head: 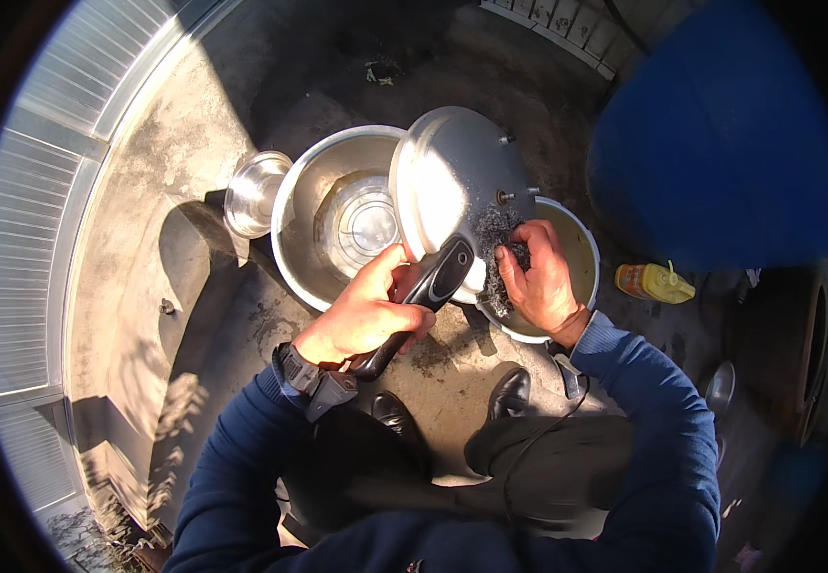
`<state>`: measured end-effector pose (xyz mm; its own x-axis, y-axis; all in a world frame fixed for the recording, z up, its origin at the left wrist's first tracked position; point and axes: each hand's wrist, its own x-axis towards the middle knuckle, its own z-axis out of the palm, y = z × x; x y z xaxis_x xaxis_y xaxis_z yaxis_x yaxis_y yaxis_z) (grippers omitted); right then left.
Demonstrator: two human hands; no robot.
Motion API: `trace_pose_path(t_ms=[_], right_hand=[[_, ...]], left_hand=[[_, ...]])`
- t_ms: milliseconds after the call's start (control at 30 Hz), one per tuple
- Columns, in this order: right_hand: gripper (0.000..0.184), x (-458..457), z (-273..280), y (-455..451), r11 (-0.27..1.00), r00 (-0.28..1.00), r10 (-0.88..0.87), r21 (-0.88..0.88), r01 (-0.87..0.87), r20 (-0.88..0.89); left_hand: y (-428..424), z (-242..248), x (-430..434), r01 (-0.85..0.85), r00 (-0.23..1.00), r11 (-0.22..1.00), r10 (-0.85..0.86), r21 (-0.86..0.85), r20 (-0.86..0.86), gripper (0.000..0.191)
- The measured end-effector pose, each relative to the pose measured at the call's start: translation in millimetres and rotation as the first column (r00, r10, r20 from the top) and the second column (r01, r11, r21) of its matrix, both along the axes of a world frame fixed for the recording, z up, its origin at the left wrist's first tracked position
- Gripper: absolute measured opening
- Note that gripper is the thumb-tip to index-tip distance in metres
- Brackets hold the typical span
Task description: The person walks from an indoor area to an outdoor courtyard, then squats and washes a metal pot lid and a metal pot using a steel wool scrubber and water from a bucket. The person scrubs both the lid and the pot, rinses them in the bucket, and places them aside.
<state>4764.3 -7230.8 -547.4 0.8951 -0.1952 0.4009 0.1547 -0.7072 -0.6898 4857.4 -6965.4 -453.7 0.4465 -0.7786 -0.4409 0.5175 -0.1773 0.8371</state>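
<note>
My left hand (pixel 374 308) is closed around the black handle of a metal pressure-cooker lid (pixel 435 179), which is tilted above two basins. Against the lid's lower right surface, my right hand (pixel 539 279) grips a grey metal scouring pad (pixel 498 240). Short metal valve fittings stick out of the lid's upper right part. Below and left of the lid, a large metal basin (pixel 295 215) holds what looks like a little clear liquid. A second light-rimmed basin (pixel 591 251) is partly hidden under the lid and my right hand.
Left of the large basin is a small shiny metal bowl (pixel 256 193). A yellow plastic bottle (pixel 654 283) lies to the right, below a big blue object (pixel 718 143). My black shoes (pixel 510 394) rest on the concrete floor; a ribbed pale panel (pixel 34 193) borders the left.
</note>
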Motion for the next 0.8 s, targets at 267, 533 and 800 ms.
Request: trace_pose_path(t_ms=[267, 533, 800], right_hand=[[0.028, 67.4, 88.2, -24.3, 0.979, 0.983, -0.114, -0.152, 0.136, 0.145], [0.038, 48.2, 108.6, -1.7, 0.921, 0.998, 0.033, -0.389, -0.012, 0.046], [0.041, 96.4, 91.9, -136.4, 0.983, 0.858, -0.133, 0.047, 0.180, -0.497]], left_hand=[[-11.6, -8.0, -19.8, 0.115, 0.929, 0.981, -0.162, 0.156, 0.334, 0.069], [-12.7, -13.1, -22.0, 0.133, 0.949, 0.984, -0.160, 0.114, 0.272, 0.073], [5.7, -20.8, -33.2, 0.198, 0.957, 0.980, -0.198, 0.020, 0.214, 0.092]])
